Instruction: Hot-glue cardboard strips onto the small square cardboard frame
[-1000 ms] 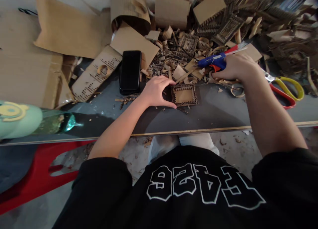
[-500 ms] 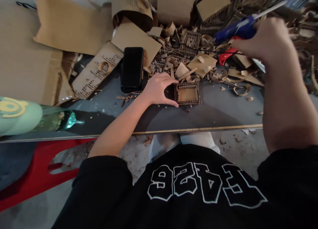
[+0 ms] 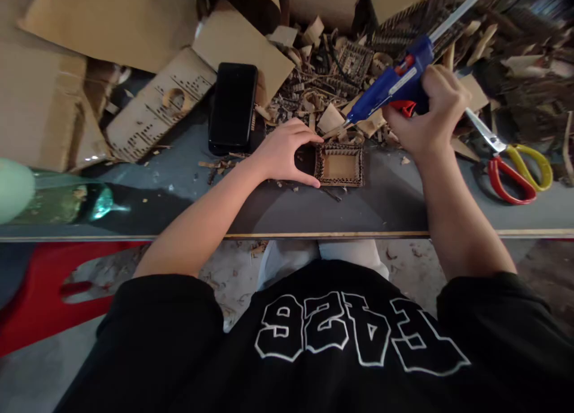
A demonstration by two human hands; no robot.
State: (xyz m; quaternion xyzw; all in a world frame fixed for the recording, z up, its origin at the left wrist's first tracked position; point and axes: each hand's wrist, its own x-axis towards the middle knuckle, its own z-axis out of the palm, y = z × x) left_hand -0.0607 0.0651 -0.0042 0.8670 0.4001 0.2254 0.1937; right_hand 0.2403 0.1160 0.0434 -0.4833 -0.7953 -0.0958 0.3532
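A small open-topped cardboard box (image 3: 339, 164), its walls built of corrugated strips, lies on the table near the front edge. My left hand (image 3: 287, 153) holds its left end, index finger at the far corner and thumb at the near corner. My right hand (image 3: 433, 111) is closed round a blue hot glue gun (image 3: 391, 89) with a red trigger and a glue stick poking from its back. The gun's nozzle points down and left, slightly beyond the box's far wall. Whether the tip touches anything I cannot tell.
Scissors (image 3: 515, 162) with red and yellow handles lie to the right. A black phone (image 3: 233, 107) is left of my left hand, beside a cardboard strip (image 3: 156, 108) with slots. Cardboard scraps (image 3: 309, 96) heap up behind. A green bottle (image 3: 58, 196) lies far left.
My right hand has brought the glue gun left and down toward the box, uncovering the scissors. My left hand stays at the box. The view has shifted slightly.
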